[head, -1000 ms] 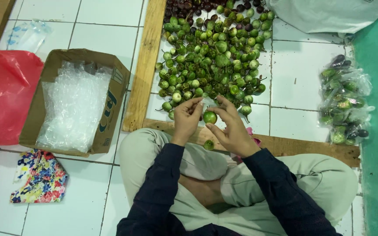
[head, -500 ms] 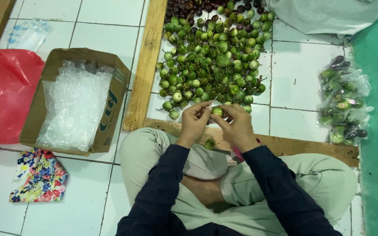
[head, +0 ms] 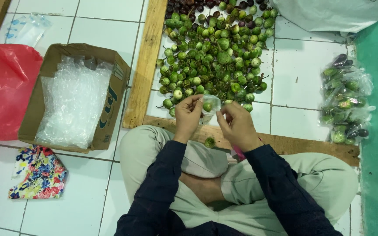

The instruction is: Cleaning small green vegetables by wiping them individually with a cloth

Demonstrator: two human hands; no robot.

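Head view: the left hand (head: 188,114) and the right hand (head: 237,126) are raised together over the lap, each pinching an edge of a small clear plastic bag (head: 211,109) stretched between them. Inside the bag sits a round green fruit (head: 207,106), showing through the film just beside the left fingertips. A second ago that same fruit was held bare between the two hands, with no film visible around it; half a second ago the hands had closed in over it. So the fruit has gone into the bag, and the hands have since drawn slightly apart and upward to hold the mouth of the bag. That reads as one piece being packed, with closing the bag not yet done.

Just below the hands, a loose green fruit (head: 209,142) lies on the wooden plank (head: 311,146) that runs across in front of the crossed legs; it has stayed where it was. Beyond the plank, a heap of small green fruits (head: 215,57) covers the white tiled floor (head: 298,74), unchanged in outline. To the right lies a pile of filled clear bags (head: 344,100). To the left, a cardboard box (head: 110,100) holds empty plastic bags (head: 73,100), with a red plastic bag (head: 1,96) beside it and a flowered cloth (head: 38,172) nearer.
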